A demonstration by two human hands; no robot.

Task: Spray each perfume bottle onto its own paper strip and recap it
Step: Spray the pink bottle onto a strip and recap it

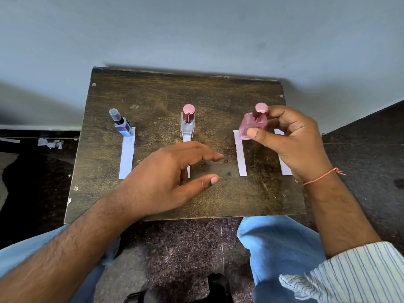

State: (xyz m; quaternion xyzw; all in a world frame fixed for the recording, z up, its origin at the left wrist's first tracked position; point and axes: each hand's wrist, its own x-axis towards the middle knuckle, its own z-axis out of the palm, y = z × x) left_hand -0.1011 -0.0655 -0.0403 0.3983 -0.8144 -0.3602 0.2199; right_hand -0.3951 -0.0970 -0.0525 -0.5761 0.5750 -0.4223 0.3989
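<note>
A small dark wooden table (153, 95) is seen from above, set against a pale wall. A pink bottle (251, 125) is held just above the table's right side by the right hand (295, 141): the thumb is pressed to the front of the glass and the fingers are curled behind it, near the pink cap (261, 108), which is on. A thin orange thread (321, 176) is worn on that wrist. The left hand (166, 178) is held over the table's middle, palm down, fingers extended and thumb spread wide, with nothing gripped. At the table's centre a clear bottle (187, 125) stands capped; towards its left edge a blue bottle (123, 125) stands on a paper strip (126, 156). More strips are laid across the table, one (241, 158) below the pink bottle.
</note>
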